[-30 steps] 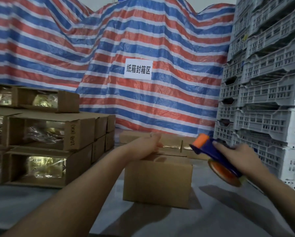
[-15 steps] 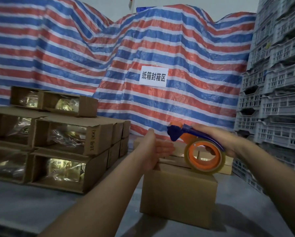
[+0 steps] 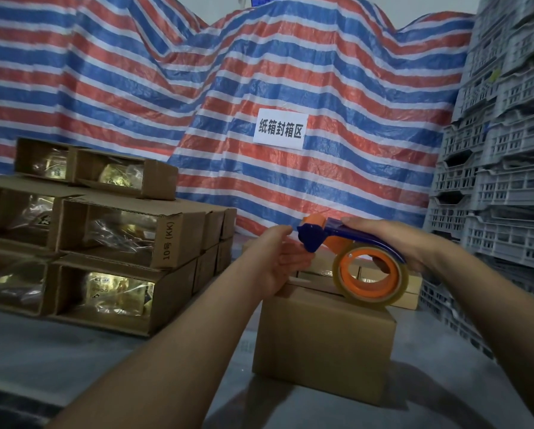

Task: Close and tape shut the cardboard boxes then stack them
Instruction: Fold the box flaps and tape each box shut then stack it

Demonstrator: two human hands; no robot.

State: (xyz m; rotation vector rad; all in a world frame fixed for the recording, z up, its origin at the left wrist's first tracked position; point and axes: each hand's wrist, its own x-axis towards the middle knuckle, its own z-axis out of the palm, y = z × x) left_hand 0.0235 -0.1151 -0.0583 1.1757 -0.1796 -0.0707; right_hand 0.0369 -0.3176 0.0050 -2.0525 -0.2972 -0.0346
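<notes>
Brown cardboard box (image 3: 323,345) stands nearest on the grey floor (image 3: 73,351), under both hands. The left hand (image 3: 282,263) rests at its top left edge, fingers straight and relaxed, just beside the dispenser's blue nose. The right hand (image 3: 392,243) grips the blue tape dispenser (image 3: 346,236), whose orange-cored tape roll (image 3: 371,275) sits on the box top. Left, further back, stacked boxes (image 3: 117,239). Behind hangs a striped tarp (image 3: 259,72); white crates (image 3: 507,150) rise right
</notes>
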